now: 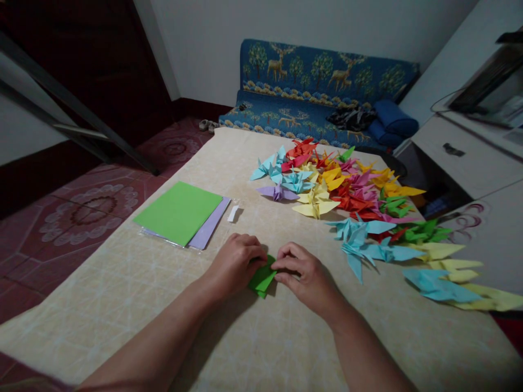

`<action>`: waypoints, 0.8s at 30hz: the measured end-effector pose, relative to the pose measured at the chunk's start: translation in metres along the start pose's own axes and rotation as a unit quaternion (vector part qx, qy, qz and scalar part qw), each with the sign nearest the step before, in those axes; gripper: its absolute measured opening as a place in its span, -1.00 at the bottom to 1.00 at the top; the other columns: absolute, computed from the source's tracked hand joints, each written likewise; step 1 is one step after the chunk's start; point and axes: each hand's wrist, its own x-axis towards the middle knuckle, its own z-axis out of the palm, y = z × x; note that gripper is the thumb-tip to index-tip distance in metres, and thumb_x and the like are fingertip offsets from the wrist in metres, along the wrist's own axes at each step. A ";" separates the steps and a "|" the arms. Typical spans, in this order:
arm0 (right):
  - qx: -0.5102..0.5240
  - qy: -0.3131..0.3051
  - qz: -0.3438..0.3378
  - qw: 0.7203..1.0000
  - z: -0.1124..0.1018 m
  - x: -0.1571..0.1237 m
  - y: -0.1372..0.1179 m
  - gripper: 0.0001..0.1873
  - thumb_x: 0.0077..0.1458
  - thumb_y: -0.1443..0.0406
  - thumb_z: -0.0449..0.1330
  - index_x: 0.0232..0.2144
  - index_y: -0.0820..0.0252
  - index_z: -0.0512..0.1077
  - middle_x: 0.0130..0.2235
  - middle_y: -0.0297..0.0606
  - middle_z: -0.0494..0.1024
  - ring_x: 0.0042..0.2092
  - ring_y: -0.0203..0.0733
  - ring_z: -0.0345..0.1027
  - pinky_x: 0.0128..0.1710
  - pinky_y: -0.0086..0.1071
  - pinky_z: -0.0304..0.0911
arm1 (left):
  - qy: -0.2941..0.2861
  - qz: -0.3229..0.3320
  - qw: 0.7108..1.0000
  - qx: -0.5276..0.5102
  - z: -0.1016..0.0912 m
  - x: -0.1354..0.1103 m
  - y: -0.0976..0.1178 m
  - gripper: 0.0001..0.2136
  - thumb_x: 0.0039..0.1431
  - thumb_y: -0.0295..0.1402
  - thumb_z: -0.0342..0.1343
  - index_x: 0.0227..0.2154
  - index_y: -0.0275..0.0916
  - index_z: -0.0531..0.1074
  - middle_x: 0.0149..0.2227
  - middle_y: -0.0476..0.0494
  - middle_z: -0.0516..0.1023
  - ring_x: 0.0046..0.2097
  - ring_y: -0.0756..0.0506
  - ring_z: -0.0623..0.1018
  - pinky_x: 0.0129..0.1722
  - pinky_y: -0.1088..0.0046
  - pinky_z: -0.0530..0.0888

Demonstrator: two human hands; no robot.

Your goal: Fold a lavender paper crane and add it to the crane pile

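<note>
A small folded piece of green paper (pixel 262 280) lies on the table (pixel 122 305) between my two hands. My left hand (pixel 236 262) curls over its left side with the fingers closed on it. My right hand (pixel 300 272) pinches its right edge, fingers bent and pressed together. A stack of flat paper sheets (pixel 180 211), green on top and lilac beneath, rests in a clear wrapper to the left of my hands.
A heap of folded paper cranes (pixel 347 193) in several colours spreads over the table's right side, reaching the right edge. A small white slip (pixel 232 213) lies by the stack. Behind the table stands a blue patterned sofa (pixel 310 81); a white cabinet (pixel 461 158) is at right.
</note>
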 end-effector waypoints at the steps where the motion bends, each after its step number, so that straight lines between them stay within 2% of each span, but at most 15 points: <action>1: 0.000 0.002 0.003 1.000 0.000 0.000 0.000 -0.80 0.04 0.44 0.28 -0.30 0.04 0.57 -0.22 -0.34 0.45 -0.20 -0.26 0.38 -0.22 -0.40 0.30 | -0.005 0.001 1.000 -0.022 -0.002 -0.004 0.001 -0.85 0.19 -0.44 0.12 -0.37 -0.19 0.59 -0.33 -0.16 0.59 -0.25 -0.13 0.53 -0.18 0.30 0.35; 3: -0.004 0.003 0.006 1.000 0.001 0.001 -0.001 -0.81 0.04 0.43 0.28 -0.31 0.02 0.57 -0.23 -0.35 0.46 -0.21 -0.27 0.38 -0.24 -0.41 0.30 | -0.023 0.006 0.998 -0.057 -0.008 -0.011 0.004 -0.84 0.21 -0.39 0.11 -0.32 -0.20 0.60 -0.28 -0.19 0.61 -0.23 -0.13 0.55 -0.18 0.31 0.38; 4: -0.007 0.004 0.007 1.000 0.002 0.001 -0.001 -0.82 0.05 0.42 0.28 -0.32 0.02 0.58 -0.23 -0.35 0.47 -0.22 -0.27 0.38 -0.25 -0.42 0.29 | -0.028 0.005 0.998 -0.063 -0.011 -0.014 0.007 -0.86 0.17 -0.31 0.17 -0.28 -0.20 0.60 -0.25 -0.21 0.62 -0.21 -0.16 0.56 -0.16 0.29 0.39; 6: -0.013 0.007 0.010 1.000 0.003 0.002 -0.001 -0.84 0.08 0.39 0.27 -0.32 0.01 0.58 -0.24 -0.35 0.47 -0.24 -0.27 0.38 -0.26 -0.42 0.28 | -0.017 -0.009 0.998 -0.057 -0.015 -0.020 0.012 -0.71 0.01 -0.15 0.30 -0.24 -0.21 0.59 -0.16 -0.25 0.62 -0.14 -0.24 0.56 -0.12 0.22 0.41; 8: -0.015 0.011 0.013 1.000 0.004 0.002 -0.001 -0.85 0.10 0.38 0.26 -0.33 0.01 0.58 -0.25 -0.35 0.47 -0.25 -0.28 0.37 -0.28 -0.43 0.27 | -0.010 -0.010 0.999 -0.044 -0.015 -0.025 0.018 -0.61 -0.08 -0.07 0.34 -0.24 -0.23 0.59 -0.17 -0.27 0.62 -0.16 -0.27 0.55 -0.13 0.17 0.42; 10: -0.011 0.011 0.018 1.000 0.004 0.002 0.000 -0.86 0.09 0.38 0.26 -0.33 0.01 0.58 -0.25 -0.36 0.47 -0.25 -0.28 0.37 -0.29 -0.44 0.27 | 0.002 -0.012 0.999 -0.033 -0.011 -0.028 0.021 -0.70 0.01 -0.11 0.28 -0.29 -0.22 0.59 -0.20 -0.25 0.62 -0.18 -0.25 0.55 -0.15 0.17 0.44; 12: 0.001 0.010 0.024 1.000 0.004 0.002 0.001 -0.86 0.09 0.38 0.27 -0.32 0.02 0.57 -0.25 -0.36 0.48 -0.25 -0.29 0.38 -0.28 -0.45 0.27 | 0.016 -0.023 0.999 -0.031 -0.006 -0.029 0.022 -0.80 0.17 -0.22 0.16 -0.34 -0.22 0.59 -0.23 -0.23 0.63 -0.21 -0.20 0.56 -0.18 0.22 0.45; 14: 0.017 0.013 0.034 0.999 0.004 0.001 0.001 -0.87 0.10 0.38 0.26 -0.33 0.02 0.57 -0.25 -0.37 0.49 -0.25 -0.29 0.38 -0.26 -0.45 0.27 | 0.032 -0.041 0.998 -0.041 -0.002 -0.030 0.021 -0.79 0.23 -0.31 0.07 -0.35 -0.23 0.60 -0.26 -0.23 0.64 -0.24 -0.16 0.57 -0.22 0.28 0.47; 19: 0.041 0.027 0.059 0.997 0.002 0.003 -0.001 -0.89 0.11 0.33 0.24 -0.39 0.02 0.57 -0.29 -0.37 0.51 -0.30 -0.29 0.40 -0.29 -0.45 0.28 | 0.065 -0.086 0.992 -0.059 0.000 -0.032 0.017 -0.80 0.22 -0.33 0.07 -0.32 -0.21 0.61 -0.36 -0.21 0.63 -0.34 -0.11 0.58 -0.31 0.38 0.50; 24: 0.062 0.040 0.071 0.995 0.003 0.004 -0.004 -0.86 0.13 0.26 0.23 -0.44 0.03 0.57 -0.33 -0.33 0.51 -0.32 -0.26 0.39 -0.30 -0.44 0.30 | 0.089 -0.111 0.985 -0.095 -0.001 -0.033 0.019 -0.84 0.14 -0.33 0.13 -0.38 -0.19 0.63 -0.42 -0.19 0.62 -0.37 -0.11 0.58 -0.32 0.40 0.50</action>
